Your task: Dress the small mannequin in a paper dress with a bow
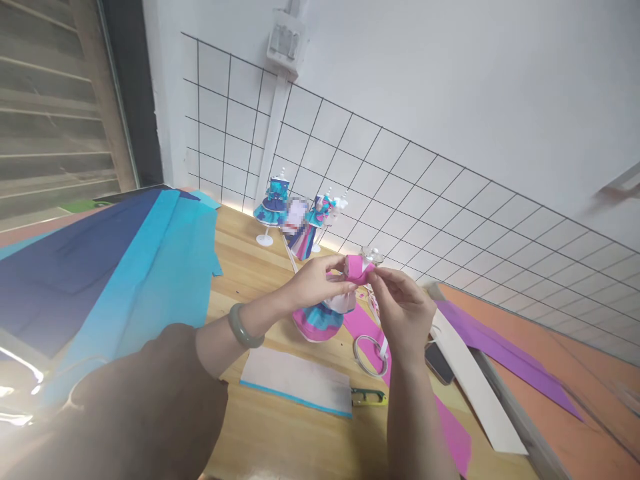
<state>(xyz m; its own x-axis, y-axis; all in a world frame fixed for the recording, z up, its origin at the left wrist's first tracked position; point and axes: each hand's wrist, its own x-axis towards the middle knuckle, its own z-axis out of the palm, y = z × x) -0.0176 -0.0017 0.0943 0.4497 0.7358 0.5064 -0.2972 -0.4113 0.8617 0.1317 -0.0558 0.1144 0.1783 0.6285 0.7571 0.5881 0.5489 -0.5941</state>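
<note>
I have the wooden table point(235, 243) spread under everything, smooth and pale-grained. Left of the small dress, wide blue sheets point(170, 273) lie in flat, creased layers. My left arm reaches in from the lower left, a rounded green bangle point(240, 329) at the wrist; my left hand point(316, 279) has thumb and fingers closed around the pink band at the dress's top. My right hand point(407, 308) rises from the right, thumb and fingertips pinching that band's edge. The small dress point(320, 321) stands just below them, ruffled in pale, blue and pink tiers. Nearer me than the dress lies a flat, blue-edged pale rectangle point(300, 380); to the dress's right, a thin round ring point(356, 358). The pink band point(355, 268) looks matte and folded.
</note>
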